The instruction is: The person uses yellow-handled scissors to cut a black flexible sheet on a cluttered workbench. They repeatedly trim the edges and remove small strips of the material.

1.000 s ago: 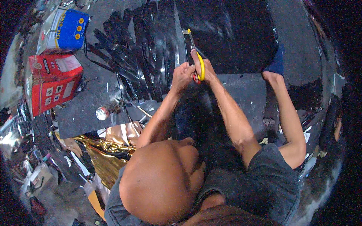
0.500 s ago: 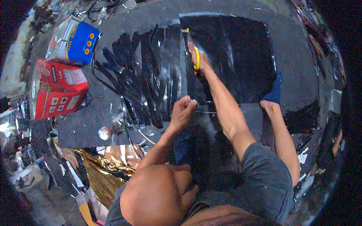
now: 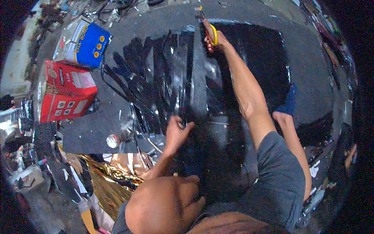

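My right hand (image 3: 218, 42) grips yellow-handled scissors (image 3: 214, 33), arm stretched far forward. Their blades point away from me, past the far edge of a glossy black sheet (image 3: 261, 58). Closer to me, my left hand (image 3: 178, 133) has its thumb apart from its curled fingers, and I see nothing held between them. It is beside the near ends of long black strips (image 3: 156, 78), which lie in a loose, overlapping pile left of the sheet. A narrow band of grey surface shows between strips and sheet. Dark blur hides what lies just right of my left hand.
A blue-and-white box (image 3: 87, 45) and a red box (image 3: 68, 93) stand at the left. Crumpled gold foil (image 3: 109, 187) lies near my left knee, below a small round shiny object (image 3: 113, 140). My foot in a dark blue covering (image 3: 287, 101) rests at the sheet's right edge.
My right hand has carried the scissors farther away, beyond the sheet's far edge. My left hand has drawn back toward the lower left, and its thumb and fingers have parted.
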`<state>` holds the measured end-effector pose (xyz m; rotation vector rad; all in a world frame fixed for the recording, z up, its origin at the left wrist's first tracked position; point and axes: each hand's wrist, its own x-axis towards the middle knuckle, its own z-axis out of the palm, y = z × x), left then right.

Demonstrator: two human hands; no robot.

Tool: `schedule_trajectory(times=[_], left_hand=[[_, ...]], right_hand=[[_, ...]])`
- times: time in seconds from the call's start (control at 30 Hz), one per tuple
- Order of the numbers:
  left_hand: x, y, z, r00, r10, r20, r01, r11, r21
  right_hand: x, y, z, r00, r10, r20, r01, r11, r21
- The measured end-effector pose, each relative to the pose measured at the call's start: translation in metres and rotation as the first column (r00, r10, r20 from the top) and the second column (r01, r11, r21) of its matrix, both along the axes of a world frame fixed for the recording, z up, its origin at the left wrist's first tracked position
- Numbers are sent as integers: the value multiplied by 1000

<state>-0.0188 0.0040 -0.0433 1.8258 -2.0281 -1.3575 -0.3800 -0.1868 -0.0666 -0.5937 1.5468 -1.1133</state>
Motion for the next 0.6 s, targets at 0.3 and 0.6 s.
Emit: schedule_trajectory(times=[0.3,0.6], left_hand=[[-95,-14,-55,920,92,-380,-71,995,69],[-118,-33,-64,954,72,-292,-38,992,121]], right_hand=[[95,259,34,977,-102,185,95,995,43],[210,417,64,907,-250,340,82,895,439]])
